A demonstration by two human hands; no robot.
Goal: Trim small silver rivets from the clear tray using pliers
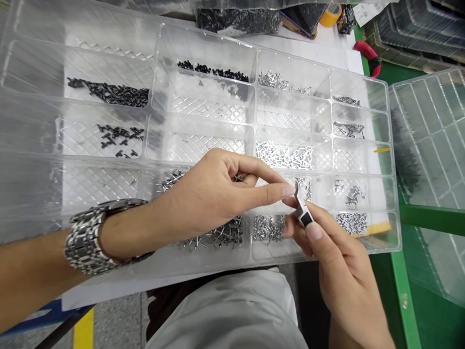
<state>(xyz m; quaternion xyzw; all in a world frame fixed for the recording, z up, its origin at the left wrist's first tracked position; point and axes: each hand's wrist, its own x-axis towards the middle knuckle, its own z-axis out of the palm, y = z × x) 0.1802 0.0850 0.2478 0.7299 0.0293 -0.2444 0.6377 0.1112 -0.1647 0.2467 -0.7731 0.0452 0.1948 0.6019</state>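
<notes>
My right hand (pixel 337 252) pinches a small metal piece (pixel 302 211) with a black inset, its thin curved tip pointing up. My left hand (pixel 225 189) reaches across from the left, thumb and index finger closed together at that tip; whether a tiny part sits between them is too small to tell. A metal watch is on my left wrist. Both hands are above a clear compartment tray (pixel 203 121). Black parts (pixel 119 94) and silver parts (pixel 283 155) lie in its compartments, some hidden beneath my left hand.
A second clear tray (pixel 432 140) stands at the right by a green frame (pixel 432 220). Behind the big tray are a bag of dark parts (pixel 238 20), an orange tape roll (pixel 330 15) and a red curved object (pixel 368 57). Stacked trays (pixel 417 36) fill the back right.
</notes>
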